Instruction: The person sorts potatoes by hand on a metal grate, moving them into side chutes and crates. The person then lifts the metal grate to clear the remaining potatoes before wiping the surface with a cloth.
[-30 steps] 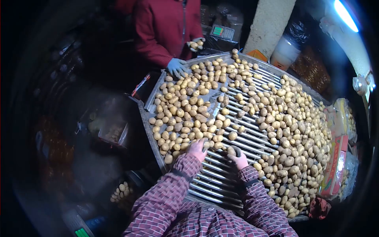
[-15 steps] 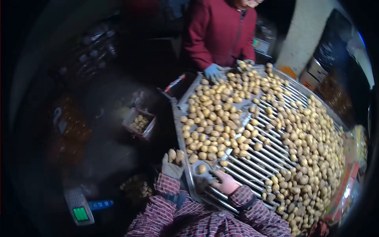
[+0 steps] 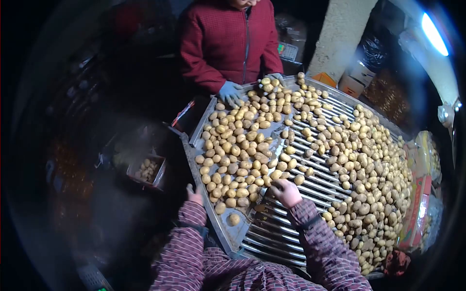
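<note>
My left hand (image 3: 195,196) is just outside the left metal rim of the sorting table (image 3: 216,224); most of its fingers are hidden and no potato shows in it. My right hand (image 3: 286,192) reaches over the near edge of the potato pile (image 3: 238,150). Its fingers are curled down at the potatoes, and whatever they hold is hidden. A single potato (image 3: 234,219) lies apart near the table's front left corner. Many more potatoes (image 3: 369,189) cover the right side of the metal bars (image 3: 276,237).
Across the table stands a person in a red jacket (image 3: 225,43), with gloved hands at the far potatoes. A box of potatoes (image 3: 147,169) is on the floor at left. Filled bags (image 3: 422,203) stand at right, and a pillar (image 3: 340,36) rises behind.
The view has shifted. The potatoes seen in my left hand are out of sight, and that hand has turned. My right hand has moved from the front left corner toward the pile.
</note>
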